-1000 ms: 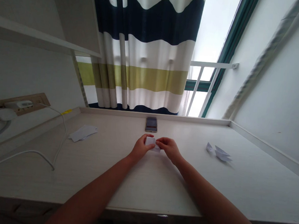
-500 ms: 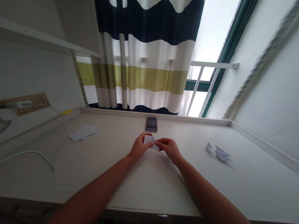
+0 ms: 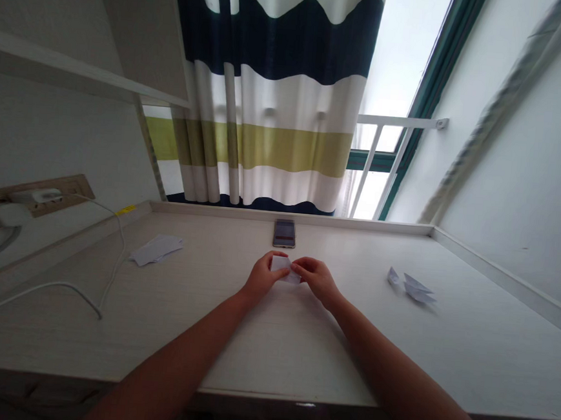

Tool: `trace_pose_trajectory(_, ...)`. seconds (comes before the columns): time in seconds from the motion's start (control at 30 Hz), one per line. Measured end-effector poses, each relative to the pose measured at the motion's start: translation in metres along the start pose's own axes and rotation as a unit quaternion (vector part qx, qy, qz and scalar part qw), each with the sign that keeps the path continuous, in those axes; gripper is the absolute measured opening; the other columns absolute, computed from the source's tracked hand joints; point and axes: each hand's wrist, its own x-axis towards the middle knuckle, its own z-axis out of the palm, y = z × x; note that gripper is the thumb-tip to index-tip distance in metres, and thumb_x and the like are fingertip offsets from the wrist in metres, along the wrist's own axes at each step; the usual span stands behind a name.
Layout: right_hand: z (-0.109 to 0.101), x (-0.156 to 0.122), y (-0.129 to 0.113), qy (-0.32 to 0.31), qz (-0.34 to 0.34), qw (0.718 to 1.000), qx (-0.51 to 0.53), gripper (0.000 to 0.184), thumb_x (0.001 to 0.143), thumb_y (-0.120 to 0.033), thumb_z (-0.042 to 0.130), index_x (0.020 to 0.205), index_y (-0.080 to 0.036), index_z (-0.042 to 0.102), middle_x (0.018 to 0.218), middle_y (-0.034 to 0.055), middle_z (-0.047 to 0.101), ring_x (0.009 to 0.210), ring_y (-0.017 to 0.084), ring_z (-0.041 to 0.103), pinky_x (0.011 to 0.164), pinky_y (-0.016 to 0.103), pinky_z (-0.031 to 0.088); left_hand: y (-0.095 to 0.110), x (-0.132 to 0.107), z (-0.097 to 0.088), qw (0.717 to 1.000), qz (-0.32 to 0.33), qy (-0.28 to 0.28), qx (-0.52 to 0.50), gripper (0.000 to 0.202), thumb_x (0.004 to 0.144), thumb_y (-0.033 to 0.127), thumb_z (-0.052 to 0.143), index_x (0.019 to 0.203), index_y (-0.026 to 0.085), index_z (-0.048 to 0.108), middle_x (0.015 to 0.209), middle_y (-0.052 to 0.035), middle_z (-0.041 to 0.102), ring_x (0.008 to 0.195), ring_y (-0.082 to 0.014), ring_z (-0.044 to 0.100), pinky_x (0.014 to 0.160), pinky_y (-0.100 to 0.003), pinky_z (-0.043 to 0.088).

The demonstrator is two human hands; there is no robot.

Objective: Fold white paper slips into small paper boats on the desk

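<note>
A small folded piece of white paper point(image 3: 281, 262) is held between both hands, above the middle of the desk. My left hand point(image 3: 262, 275) grips its left side, thumb in front and fingers behind. On the right side, my right hand point(image 3: 320, 277) pinches the paper between thumb and fingers. Fingers cover parts of the folds. Just beyond the hands lies a phone point(image 3: 284, 233). Off to the right rest folded paper shapes, a small one point(image 3: 392, 276) and a larger pointed one point(image 3: 418, 289).
Several loose white paper sheets point(image 3: 155, 250) lie at the left of the desk point(image 3: 268, 364). A white cable point(image 3: 116, 255) runs from the wall socket point(image 3: 76, 185) across the desk's left side. A raised ledge point(image 3: 357, 224) borders the back, below a striped curtain point(image 3: 279, 106).
The paper's right part has shifted slightly between my fingers, and my right fingers have moved a little on it. The other things stay in place.
</note>
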Motion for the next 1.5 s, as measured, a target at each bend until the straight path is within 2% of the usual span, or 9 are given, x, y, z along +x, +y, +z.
trace_pose_trajectory(0.13,-0.001,0.001,0.001,0.020,-0.027,0.999,-0.003,0.019,0.061,-0.032,0.063,0.067,-0.014,0.061,0.060,0.0000,0.059,0.055,0.010,0.049,0.054,0.024,0.038,-0.005,0.001,0.001,0.999,0.010,-0.030,0.014,0.029,0.056,0.020,0.064,0.083,0.015,0.053,0.070,0.0006,0.056,0.064,-0.0125,0.052,0.059,-0.024,0.041)
trace_pose_trajectory(0.4,-0.001,0.001,0.002,0.024,-0.004,1.000,0.003,0.017,0.060,-0.030,0.062,0.063,-0.014,0.059,0.058,-0.0010,0.055,0.053,0.010,0.046,0.052,0.024,0.035,-0.003,-0.001,0.001,0.998,0.012,-0.051,0.034,0.027,0.056,0.023,0.065,0.078,0.015,0.052,0.067,0.0022,0.054,0.062,-0.0114,0.051,0.058,-0.022,0.041)
trace_pose_trajectory(0.6,-0.001,0.002,0.002,0.023,-0.001,0.999,0.038,0.016,0.058,-0.029,0.062,0.060,-0.015,0.056,0.055,-0.0026,0.052,0.052,0.009,0.044,0.051,0.023,0.033,0.002,-0.003,0.002,0.999,-0.006,-0.041,0.008,0.026,0.065,0.034,0.059,0.080,0.014,0.055,0.062,-0.0001,0.057,0.057,-0.0118,0.052,0.053,-0.022,0.040)
trace_pose_trajectory(0.8,0.001,-0.001,-0.004,0.032,0.021,0.998,0.040,0.016,0.057,-0.029,0.062,0.058,-0.015,0.054,0.052,-0.0040,0.048,0.049,0.008,0.040,0.048,0.022,0.030,0.005,-0.006,0.001,0.998,0.047,-0.010,0.051,0.021,0.066,0.032,0.059,0.078,0.016,0.052,0.051,0.0038,0.053,0.046,-0.0082,0.046,0.046,-0.018,0.033)
trace_pose_trajectory(0.9,0.002,-0.001,-0.005,0.036,0.021,0.998,0.041,0.017,0.057,-0.029,0.062,0.056,-0.015,0.053,0.050,-0.0045,0.047,0.048,0.008,0.039,0.048,0.023,0.029,0.002,-0.006,0.001,0.994,0.075,-0.001,0.074,0.018,0.066,0.033,0.058,0.071,0.016,0.053,0.054,0.0030,0.054,0.050,-0.0082,0.048,0.047,-0.018,0.033)
trace_pose_trajectory(1.1,0.001,-0.002,-0.005,0.048,0.017,0.998,0.034,0.016,0.058,-0.028,0.061,0.056,-0.015,0.052,0.051,-0.0039,0.048,0.050,0.008,0.041,0.051,0.023,0.031,-0.001,-0.006,0.001,0.994,0.089,-0.038,0.058,0.020,0.066,0.034,0.059,0.072,0.015,0.055,0.064,-0.0003,0.058,0.060,-0.0108,0.053,0.054,-0.020,0.040)
trace_pose_trajectory(1.2,0.001,-0.003,-0.006,0.046,0.022,0.998,0.040,0.017,0.058,-0.029,0.062,0.056,-0.015,0.051,0.052,-0.0038,0.049,0.051,0.008,0.042,0.051,0.023,0.031,0.003,-0.006,0.001,0.996,0.067,-0.050,0.012,0.022,0.068,0.037,0.056,0.069,0.015,0.054,0.061,0.0010,0.056,0.057,-0.0099,0.052,0.052,-0.020,0.042)
trace_pose_trajectory(1.33,0.001,-0.003,-0.008,0.040,0.017,0.998,0.040,0.018,0.058,-0.030,0.062,0.057,-0.015,0.052,0.052,-0.0039,0.049,0.051,0.009,0.042,0.051,0.024,0.032,0.009,-0.007,0.002,0.997,-0.011,-0.061,-0.046,0.024,0.064,0.037,0.061,0.068,0.014,0.055,0.060,0.0007,0.055,0.057,-0.0118,0.054,0.051,-0.025,0.049)
trace_pose_trajectory(1.5,0.000,-0.004,-0.009,0.029,0.009,0.999,0.041,0.019,0.059,-0.032,0.062,0.059,-0.015,0.053,0.053,-0.0036,0.050,0.052,0.009,0.043,0.052,0.024,0.033,0.010,-0.006,0.001,0.990,-0.079,-0.071,-0.090,0.035,0.056,0.031,0.069,0.085,0.016,0.055,0.069,-0.0015,0.060,0.066,-0.0153,0.059,0.057,-0.031,0.052)
